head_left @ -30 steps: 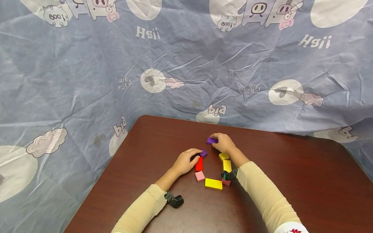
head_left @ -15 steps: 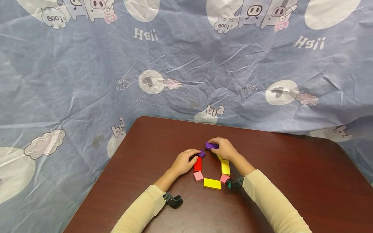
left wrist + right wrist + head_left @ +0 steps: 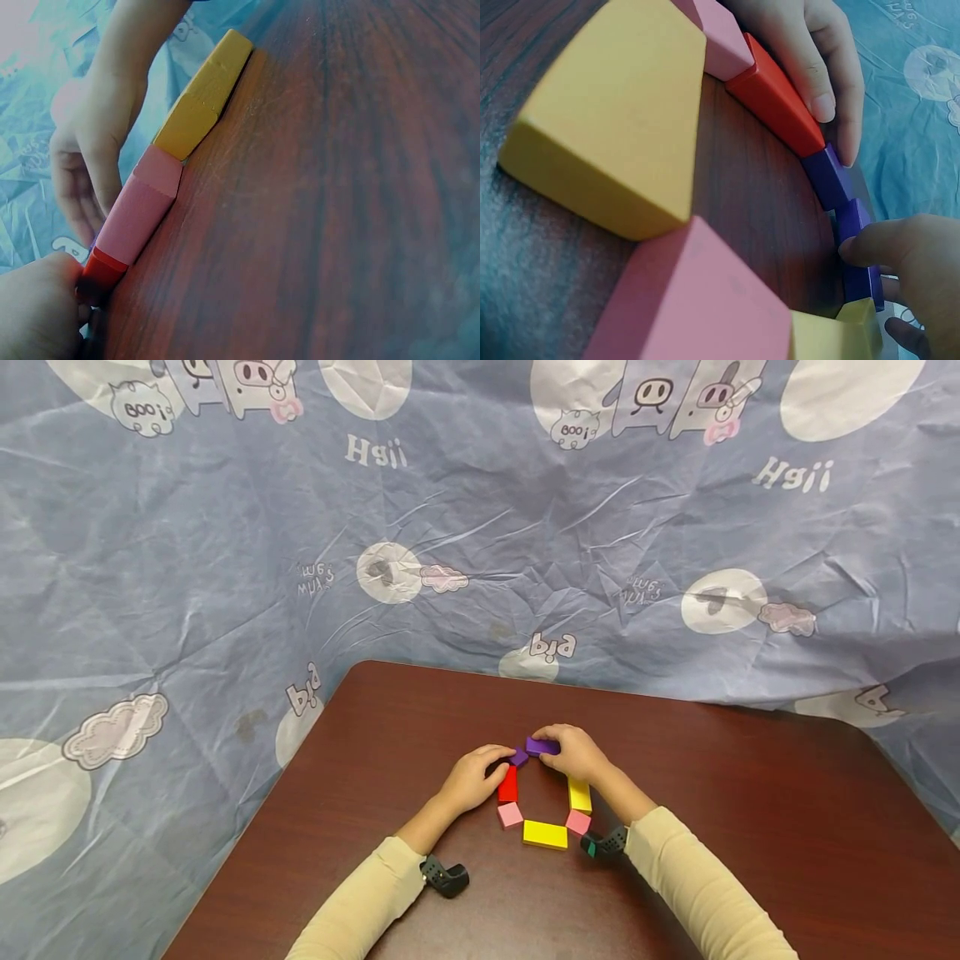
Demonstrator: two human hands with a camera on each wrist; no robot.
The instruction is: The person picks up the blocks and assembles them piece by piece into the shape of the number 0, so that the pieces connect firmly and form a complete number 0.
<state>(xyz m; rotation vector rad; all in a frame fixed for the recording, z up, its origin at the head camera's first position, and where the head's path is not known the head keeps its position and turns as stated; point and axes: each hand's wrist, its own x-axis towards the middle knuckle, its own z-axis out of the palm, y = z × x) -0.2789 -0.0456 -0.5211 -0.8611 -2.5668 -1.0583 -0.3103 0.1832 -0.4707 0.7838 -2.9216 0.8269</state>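
My right hand [image 3: 577, 753] pinches a longer purple block [image 3: 542, 747] between thumb and fingers at the ring's far side. In the right wrist view, this purple block stands end to end with a smaller purple block [image 3: 828, 177], about touching it. My left hand [image 3: 471, 778] lies at the ring's left side. One fingertip touches the smaller purple block, and the thumb rests along the red block [image 3: 776, 96]. Pink blocks [image 3: 510, 815] and yellow blocks [image 3: 545, 834] make up the near part of the ring. A small yellow block [image 3: 855, 322] is mostly under my right hand in the head view.
The blocks lie on a dark brown wooden table [image 3: 420, 710] with rounded corners. Behind it and to the left hangs a blue-grey printed cloth [image 3: 480, 527]. Black wrist devices [image 3: 447, 877] sit on both arms.
My right hand has drawn the longer purple block nearer and slightly left, closing the space to the smaller purple block. My left hand has stayed nearly still.
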